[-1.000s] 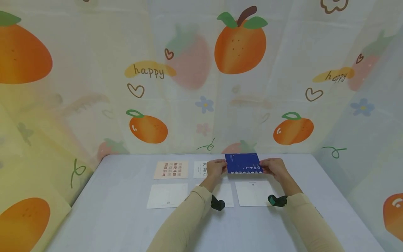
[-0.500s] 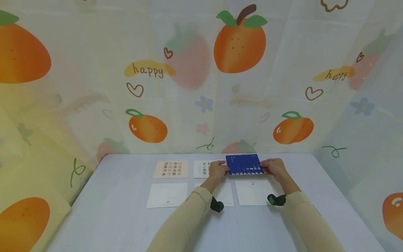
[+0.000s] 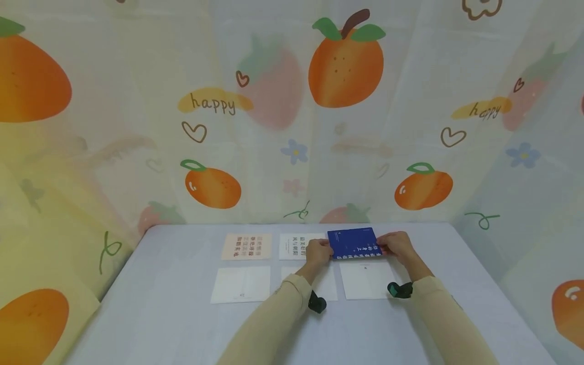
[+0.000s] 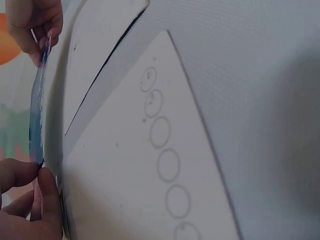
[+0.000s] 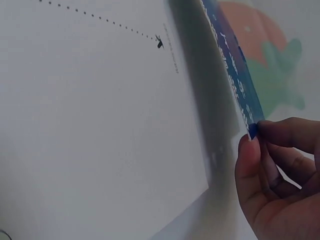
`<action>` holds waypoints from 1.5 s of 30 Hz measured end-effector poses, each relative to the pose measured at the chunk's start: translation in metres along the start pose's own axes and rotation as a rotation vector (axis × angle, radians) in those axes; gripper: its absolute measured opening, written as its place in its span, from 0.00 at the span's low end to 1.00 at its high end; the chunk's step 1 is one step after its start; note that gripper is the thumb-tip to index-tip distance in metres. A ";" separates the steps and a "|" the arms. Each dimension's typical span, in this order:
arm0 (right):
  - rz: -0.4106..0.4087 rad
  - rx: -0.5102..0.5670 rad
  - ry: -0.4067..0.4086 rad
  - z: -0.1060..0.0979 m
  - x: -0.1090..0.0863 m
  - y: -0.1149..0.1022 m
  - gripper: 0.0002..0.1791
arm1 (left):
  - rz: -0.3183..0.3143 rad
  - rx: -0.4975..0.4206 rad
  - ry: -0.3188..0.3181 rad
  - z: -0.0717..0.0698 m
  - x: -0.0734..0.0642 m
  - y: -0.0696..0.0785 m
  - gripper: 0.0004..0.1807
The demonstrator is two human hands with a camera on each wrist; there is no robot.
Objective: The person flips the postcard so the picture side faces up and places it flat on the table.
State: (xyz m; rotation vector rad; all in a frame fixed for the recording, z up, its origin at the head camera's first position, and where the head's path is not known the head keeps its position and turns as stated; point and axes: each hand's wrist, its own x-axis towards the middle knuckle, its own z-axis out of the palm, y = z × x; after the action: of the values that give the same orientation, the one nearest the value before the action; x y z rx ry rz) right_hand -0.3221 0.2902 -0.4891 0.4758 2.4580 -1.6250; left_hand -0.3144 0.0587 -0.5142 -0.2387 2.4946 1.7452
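Note:
A blue card (image 3: 354,243) with white characters is held level between two hands at the back right of the group of cards. My left hand (image 3: 319,257) pinches its left edge between thumb and fingers, and my right hand (image 3: 400,248) pinches the right edge the same way. In the right wrist view the blue card (image 5: 235,70) stands close over the table, its near edge beside a white card (image 5: 115,125) with a dotted line. Below my left hand in the left wrist view lies a white card (image 4: 125,165) with a row of printed circles.
On the white table (image 3: 159,304) lie a peach card (image 3: 247,246) and a white card with dark characters (image 3: 292,247) in the back row. Several pale cards, one at the left (image 3: 241,285) and one at the right (image 3: 367,280), form the front row. A fruit-print cloth (image 3: 292,126) hangs behind.
Both hands have brought the blue card slightly down and nearer in the head view. More of the white card with dark characters shows beside my left hand.

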 end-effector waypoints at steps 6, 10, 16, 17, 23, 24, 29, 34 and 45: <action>0.020 -0.036 0.010 -0.003 0.001 0.005 0.19 | 0.048 0.161 0.016 0.008 -0.002 0.003 0.16; 0.042 -0.043 0.024 -0.005 0.003 0.004 0.19 | 0.086 0.179 0.006 0.008 -0.003 0.005 0.15; 0.054 -0.062 0.025 -0.006 0.004 0.004 0.16 | 0.107 0.162 -0.038 0.004 -0.004 0.008 0.13; 0.050 -0.062 0.027 -0.006 0.004 0.004 0.16 | 0.109 0.149 -0.048 0.003 -0.004 0.008 0.13; 0.035 -0.068 0.027 -0.005 0.001 0.002 0.17 | 0.132 0.119 -0.076 -0.007 -0.003 0.009 0.12; 0.034 -0.067 0.023 -0.004 0.000 0.001 0.17 | 0.135 0.112 -0.081 -0.009 -0.003 0.009 0.12; 0.025 -0.057 0.005 0.000 -0.005 -0.001 0.18 | 0.115 0.095 -0.121 -0.019 -0.002 0.008 0.12; -0.011 -0.032 -0.022 0.007 -0.013 -0.006 0.18 | 0.174 0.158 -0.112 -0.035 -0.007 0.010 0.12; -0.048 0.008 -0.064 0.026 -0.036 -0.007 0.16 | 0.132 0.245 0.014 -0.053 -0.029 0.008 0.13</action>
State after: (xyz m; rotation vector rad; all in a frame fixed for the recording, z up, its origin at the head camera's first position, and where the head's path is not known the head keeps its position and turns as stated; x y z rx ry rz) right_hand -0.2917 0.2581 -0.4828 0.3621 2.4356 -1.6422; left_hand -0.2866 0.0134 -0.4841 -0.0700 2.7581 1.4619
